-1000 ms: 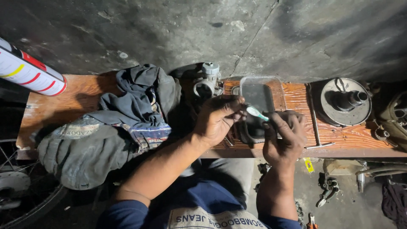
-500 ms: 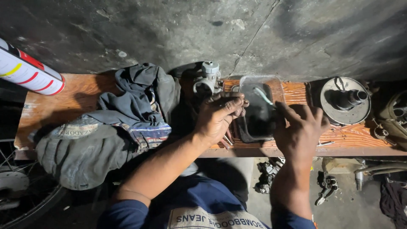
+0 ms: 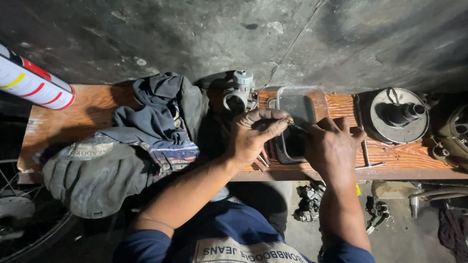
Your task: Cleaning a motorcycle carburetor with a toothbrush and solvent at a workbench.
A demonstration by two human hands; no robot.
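Observation:
My left hand [image 3: 253, 135] pinches a small brass-coloured part [image 3: 288, 121] between thumb and forefinger, just above a clear plastic tray [image 3: 312, 99] that holds dark liquid. My right hand [image 3: 332, 147] is curled over the tray's right side. Its fingertips meet the left fingers and hold a thin metal pin [image 3: 300, 127] against the small part. Just behind my left hand a grey carburettor [image 3: 240, 92] stands on the wooden bench [image 3: 92, 109].
A heap of dark clothes [image 3: 156, 122] and a grey cap [image 3: 87, 173] cover the bench's left half. A round metal engine part [image 3: 397, 114] and a T-shaped tool [image 3: 366, 155] lie at the right. A white, red-striped cylinder [image 3: 34, 83] and a wheel [image 3: 19, 219] are at the left.
My right hand was spread open to the right of the tray; it has moved left over the tray and closed in against my left fingers. My left hand has stayed in place.

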